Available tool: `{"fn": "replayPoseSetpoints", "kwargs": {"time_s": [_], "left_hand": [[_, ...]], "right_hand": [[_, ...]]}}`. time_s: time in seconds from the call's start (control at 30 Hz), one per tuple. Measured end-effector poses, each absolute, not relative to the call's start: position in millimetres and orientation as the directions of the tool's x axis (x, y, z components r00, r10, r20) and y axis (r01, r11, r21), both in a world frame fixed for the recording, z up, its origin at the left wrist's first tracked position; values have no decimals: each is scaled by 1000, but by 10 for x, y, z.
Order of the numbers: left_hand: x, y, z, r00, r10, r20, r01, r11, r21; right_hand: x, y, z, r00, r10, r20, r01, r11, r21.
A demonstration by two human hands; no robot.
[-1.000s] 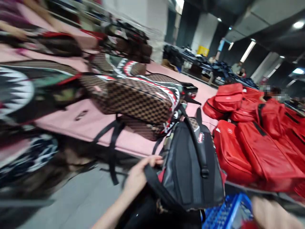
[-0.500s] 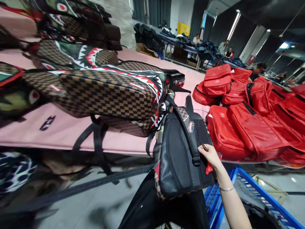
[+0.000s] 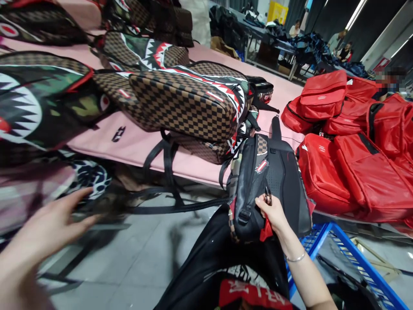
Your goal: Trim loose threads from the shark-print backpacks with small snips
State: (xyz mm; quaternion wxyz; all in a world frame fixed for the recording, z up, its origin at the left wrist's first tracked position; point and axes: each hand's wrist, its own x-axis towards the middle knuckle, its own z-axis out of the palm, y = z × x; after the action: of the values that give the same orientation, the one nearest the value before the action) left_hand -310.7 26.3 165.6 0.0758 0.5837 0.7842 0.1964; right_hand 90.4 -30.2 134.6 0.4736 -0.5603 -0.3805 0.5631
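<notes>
A black backpack (image 3: 274,181) with checkered and camouflage sides stands against the pink table edge, its back panel facing me. My right hand (image 3: 272,211) grips it at the lower middle, fingers closed on a shoulder strap, with a small dark tool sticking up from the fingers. My left hand (image 3: 48,228) is blurred at the lower left, fingers stretched out and apart, reaching toward bags hanging below the table's left end. It holds nothing.
Brown checkered shark-mouth backpacks (image 3: 187,103) are piled on the pink table (image 3: 138,146). Red bags (image 3: 351,146) are heaped at the right. A blue crate (image 3: 342,262) stands at the lower right. People work at far tables (image 3: 290,38).
The left hand, out of view half a second ago, has come into view at the lower left, reaching outward. The right hand shifted left and down on the black backpack, which has turned slightly.
</notes>
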Motion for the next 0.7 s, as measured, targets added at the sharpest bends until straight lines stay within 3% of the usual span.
{"fn": "replayPoseSetpoints", "kwargs": {"time_s": [0.07,0.1,0.17,0.23,0.3,0.4,0.57,0.7], "left_hand": [[-2888,208,1691,-222,973,65,860,164,483],[-2703,174,1713,-185,981,61,799,114,590],[-2232,109,1746,-73,997,-12,520,48,853],[-1726,52,1747,178,975,-135,298,77,951],[-1296,-1,1715,346,914,-213,164,164,973],[-909,-86,1635,449,853,-267,35,282,959],[-788,-174,1573,323,888,-327,-88,372,924],[-782,-196,1628,280,909,-309,-121,353,928]], "right_hand": [[872,-278,1369,66,959,-276,-126,-266,-956],[849,-266,1383,61,958,-280,-138,-269,-953],[796,-249,1404,51,957,-285,-163,-273,-948],[747,-239,1414,56,957,-286,-182,-272,-945],[719,-240,1419,81,956,-282,-176,-265,-948],[740,-284,1443,154,968,-196,-46,-191,-980],[912,-517,1500,281,955,98,339,-3,-941],[1042,-714,1489,192,926,327,575,164,-802]]}}
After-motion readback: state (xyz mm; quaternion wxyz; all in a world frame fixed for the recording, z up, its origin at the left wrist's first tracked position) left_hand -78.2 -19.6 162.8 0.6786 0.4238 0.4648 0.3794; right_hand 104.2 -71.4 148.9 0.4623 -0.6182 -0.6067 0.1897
